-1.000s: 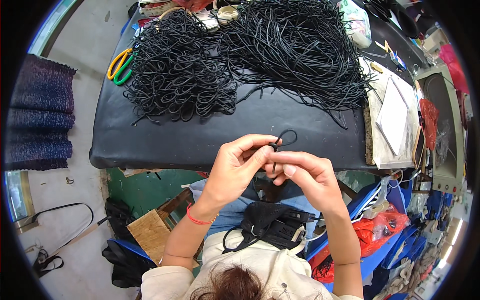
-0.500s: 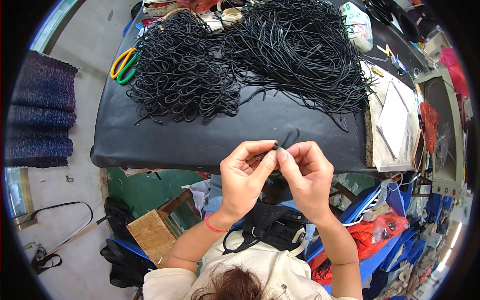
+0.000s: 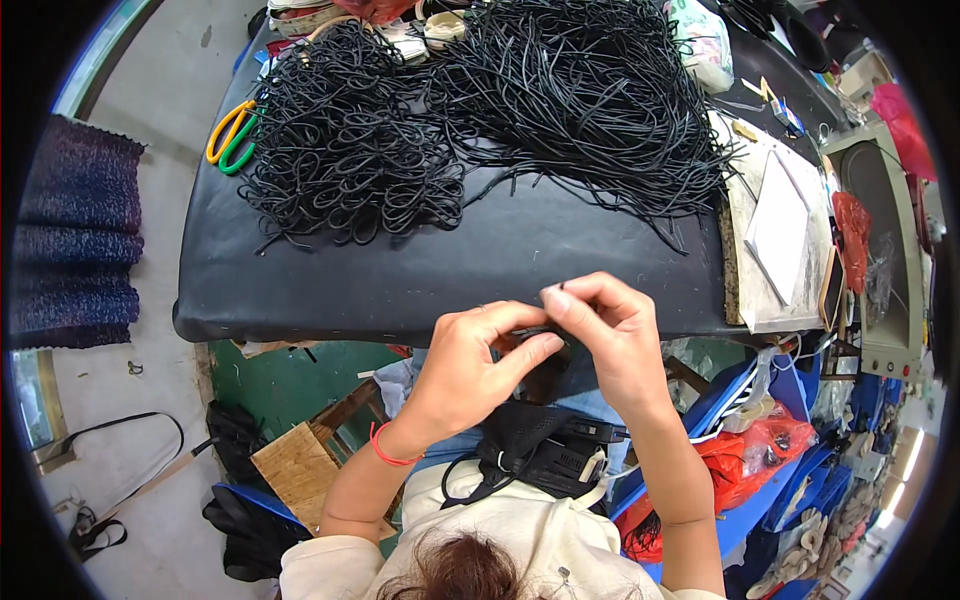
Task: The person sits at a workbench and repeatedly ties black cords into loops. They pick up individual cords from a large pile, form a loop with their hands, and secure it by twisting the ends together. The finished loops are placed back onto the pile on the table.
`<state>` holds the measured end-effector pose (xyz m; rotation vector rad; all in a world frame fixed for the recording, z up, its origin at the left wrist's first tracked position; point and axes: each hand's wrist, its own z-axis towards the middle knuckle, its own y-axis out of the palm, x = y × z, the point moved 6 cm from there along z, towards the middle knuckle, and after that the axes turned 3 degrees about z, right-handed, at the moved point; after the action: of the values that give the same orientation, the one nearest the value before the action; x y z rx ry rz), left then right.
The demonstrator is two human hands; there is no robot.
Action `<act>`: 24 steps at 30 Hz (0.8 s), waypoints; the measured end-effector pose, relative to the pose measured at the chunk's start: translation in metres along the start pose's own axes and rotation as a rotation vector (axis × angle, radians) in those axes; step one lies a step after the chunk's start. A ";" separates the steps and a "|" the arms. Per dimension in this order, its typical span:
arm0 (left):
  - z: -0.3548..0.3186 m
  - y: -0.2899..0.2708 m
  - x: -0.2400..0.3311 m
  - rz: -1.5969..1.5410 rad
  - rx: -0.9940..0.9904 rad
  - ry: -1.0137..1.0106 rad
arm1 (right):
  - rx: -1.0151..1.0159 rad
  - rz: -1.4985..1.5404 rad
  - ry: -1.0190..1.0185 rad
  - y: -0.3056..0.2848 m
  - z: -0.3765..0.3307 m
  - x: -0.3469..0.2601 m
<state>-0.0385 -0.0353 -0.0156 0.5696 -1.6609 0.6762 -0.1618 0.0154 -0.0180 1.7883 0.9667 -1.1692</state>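
Note:
Just over the front edge of the black table, my two hands meet. My right hand point(image 3: 615, 325) pinches a thin black cord point(image 3: 561, 287) between thumb and forefinger; only a short dark tip shows. Beside it is my left hand point(image 3: 475, 365), its thumb held apart from the fingers and its forefinger stretched toward the right thumb. The lower fingers of the left hand are partly hidden. Beyond them lie a heap of looped black cords point(image 3: 350, 150) on the left and a larger heap of straight black cords point(image 3: 590, 100) on the right.
Scissors with yellow and green handles point(image 3: 233, 138) lie left of the looped heap. A pale board point(image 3: 780, 230) rests at the table's right end. Below are a wooden stool point(image 3: 300, 465) on the left and a blue bin with red bags point(image 3: 740, 465) on the right.
My left thumb has parted from its fingers and moved down from the right thumb. The right hand has shifted slightly up and left. The cord's curved end above the hands is out of sight.

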 end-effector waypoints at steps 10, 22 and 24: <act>-0.001 0.002 -0.015 -0.098 -0.047 -0.121 | -0.032 -0.070 -0.019 0.000 -0.001 0.003; -0.010 0.017 -0.014 -0.315 -0.101 -0.061 | 0.197 -0.041 -0.137 -0.011 0.001 -0.005; -0.011 0.020 -0.011 -0.235 -0.091 -0.009 | 0.226 0.005 -0.128 -0.017 0.006 0.005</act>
<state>-0.0429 -0.0137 -0.0274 0.6894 -1.5932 0.4259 -0.1774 0.0179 -0.0272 1.8621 0.7806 -1.4184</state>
